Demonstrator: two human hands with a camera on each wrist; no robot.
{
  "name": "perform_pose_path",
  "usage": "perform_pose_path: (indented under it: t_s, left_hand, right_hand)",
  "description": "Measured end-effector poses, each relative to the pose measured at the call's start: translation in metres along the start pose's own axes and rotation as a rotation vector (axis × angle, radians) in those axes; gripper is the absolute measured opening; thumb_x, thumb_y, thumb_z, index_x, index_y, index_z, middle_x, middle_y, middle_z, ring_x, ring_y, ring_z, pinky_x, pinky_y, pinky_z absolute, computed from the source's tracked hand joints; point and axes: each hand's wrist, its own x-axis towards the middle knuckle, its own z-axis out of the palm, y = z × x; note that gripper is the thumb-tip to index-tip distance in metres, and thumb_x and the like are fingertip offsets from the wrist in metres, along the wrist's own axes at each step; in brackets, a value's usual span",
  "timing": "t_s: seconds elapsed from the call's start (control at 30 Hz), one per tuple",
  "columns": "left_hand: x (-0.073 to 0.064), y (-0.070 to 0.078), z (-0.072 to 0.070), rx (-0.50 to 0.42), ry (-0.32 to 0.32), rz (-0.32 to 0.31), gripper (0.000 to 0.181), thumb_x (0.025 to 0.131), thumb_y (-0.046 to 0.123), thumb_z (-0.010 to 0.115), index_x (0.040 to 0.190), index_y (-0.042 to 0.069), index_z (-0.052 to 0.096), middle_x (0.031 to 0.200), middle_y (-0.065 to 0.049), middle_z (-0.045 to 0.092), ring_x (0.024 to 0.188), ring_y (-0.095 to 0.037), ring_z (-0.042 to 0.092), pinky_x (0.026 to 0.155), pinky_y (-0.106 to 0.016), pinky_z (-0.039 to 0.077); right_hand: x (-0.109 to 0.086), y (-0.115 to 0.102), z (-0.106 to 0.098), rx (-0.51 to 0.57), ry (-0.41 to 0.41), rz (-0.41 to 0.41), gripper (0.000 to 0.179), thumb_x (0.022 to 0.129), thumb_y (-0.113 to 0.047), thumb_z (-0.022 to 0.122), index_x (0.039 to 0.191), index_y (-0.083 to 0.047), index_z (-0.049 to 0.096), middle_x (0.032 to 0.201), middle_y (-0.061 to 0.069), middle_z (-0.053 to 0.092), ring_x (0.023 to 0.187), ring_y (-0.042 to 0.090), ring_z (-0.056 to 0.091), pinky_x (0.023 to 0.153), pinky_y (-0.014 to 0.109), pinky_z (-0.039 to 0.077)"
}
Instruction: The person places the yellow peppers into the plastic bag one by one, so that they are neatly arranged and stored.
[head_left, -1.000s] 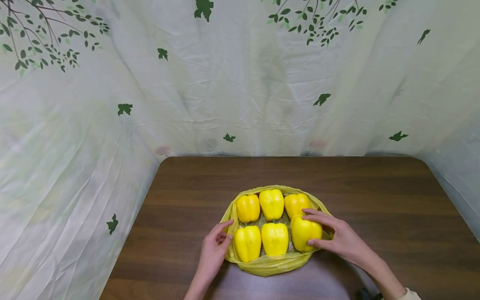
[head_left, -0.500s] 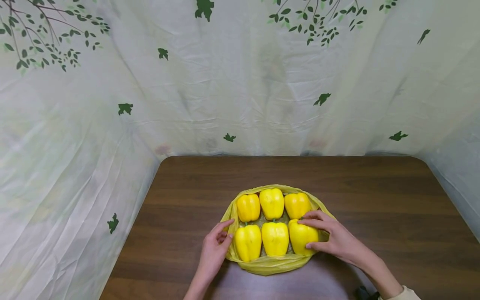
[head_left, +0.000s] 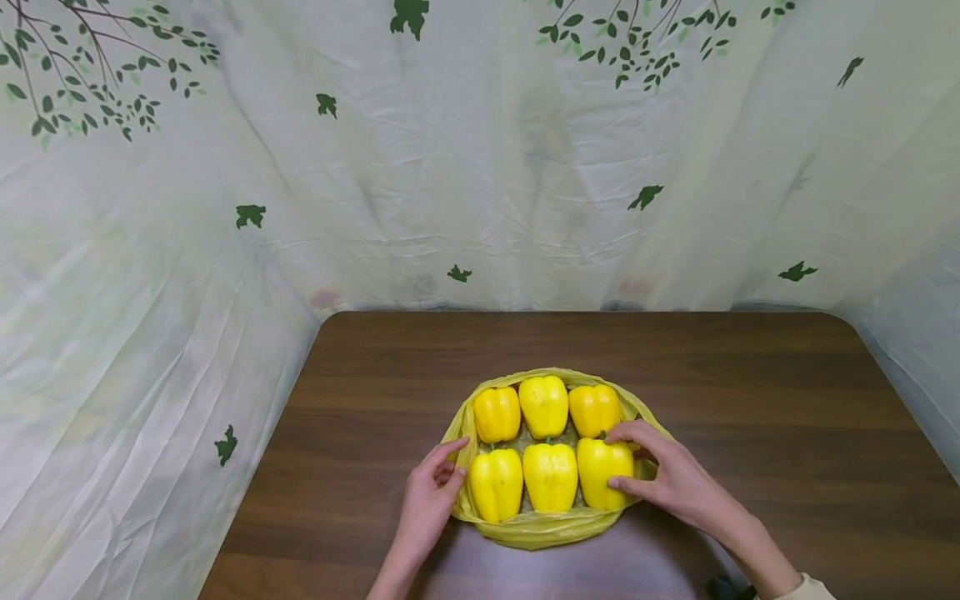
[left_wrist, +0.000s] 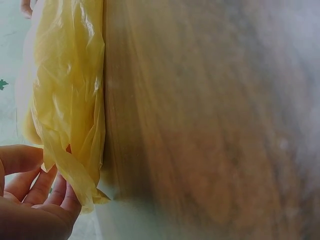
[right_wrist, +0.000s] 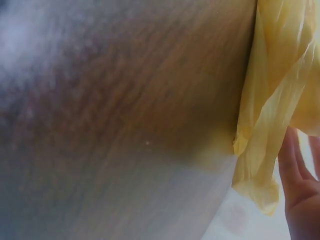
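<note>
A yellow plastic bag point(head_left: 536, 533) with its rim rolled down lies on the table, its mouth facing up. In it sit several yellow bell peppers in two rows of three. My left hand point(head_left: 431, 492) holds the bag's left rim; in the left wrist view the thumb and fingers lie on either side of the plastic point(left_wrist: 70, 90). My right hand point(head_left: 675, 475) is at the near-right bell pepper point(head_left: 596, 475), thumb on its right side and index finger by its stem. In the right wrist view the fingers point(right_wrist: 292, 162) are partly cut off beside the bag.
The brown wooden table point(head_left: 375, 358) extends around the bag. A pale curtain point(head_left: 480, 167) with printed leaves hangs behind and at both sides. A small dark object point(head_left: 723, 587) shows by the right wrist, at the bottom edge.
The near-right bell pepper has moved slightly left and down into line with the near row. My right hand went with it, then its fingers drew back a little. The left hand stayed put.
</note>
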Motion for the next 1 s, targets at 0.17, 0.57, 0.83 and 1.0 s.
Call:
perform_pose_path:
  t_s: [0.17,0.57,0.83,1.0]
  left_hand:
    - [0.000,0.000,-0.001,-0.009,-0.004,-0.010,0.039,0.088,-0.006,0.064,0.122,0.013,0.069,0.102,-0.003,0.066,0.077,-0.019,0.058,0.072,-0.027,0.050]
    - [-0.001,0.002,-0.003,-0.010,-0.005,-0.036,0.039,0.089,-0.005,0.064,0.122,0.013,0.069,0.106,-0.003,0.066,0.079,-0.019,0.057,0.073,-0.027,0.049]
    - [-0.002,0.001,-0.004,-0.012,-0.001,-0.054,0.039,0.089,-0.005,0.065,0.123,0.013,0.069,0.102,-0.004,0.065,0.078,-0.020,0.056,0.071,-0.026,0.049]
    - [-0.004,0.002,-0.004,-0.011,0.005,-0.048,0.039,0.089,-0.005,0.065,0.123,0.014,0.069,0.104,-0.003,0.065,0.078,-0.019,0.056,0.072,-0.026,0.049]
  right_hand:
    - [0.001,0.001,0.001,-0.024,0.025,-0.052,0.045,0.078,-0.035,0.083,0.117,-0.030,0.062,0.114,-0.016,0.060,0.099,0.009,0.054,0.082,0.031,0.051]
    - [0.007,-0.001,0.000,-0.005,-0.033,0.011,0.038,0.084,-0.041,0.076,0.119,-0.029,0.065,0.116,-0.016,0.063,0.097,0.010,0.057,0.084,0.034,0.051]
    - [0.008,-0.004,0.006,-0.032,-0.003,0.037,0.036,0.087,-0.039,0.075,0.120,-0.028,0.066,0.114,-0.014,0.061,0.097,0.010,0.057,0.083,0.033,0.052]
    - [0.003,-0.005,0.010,-0.076,0.052,0.005,0.035,0.087,-0.035,0.075,0.119,-0.027,0.067,0.117,-0.015,0.059,0.102,0.010,0.057,0.087,0.035,0.051]
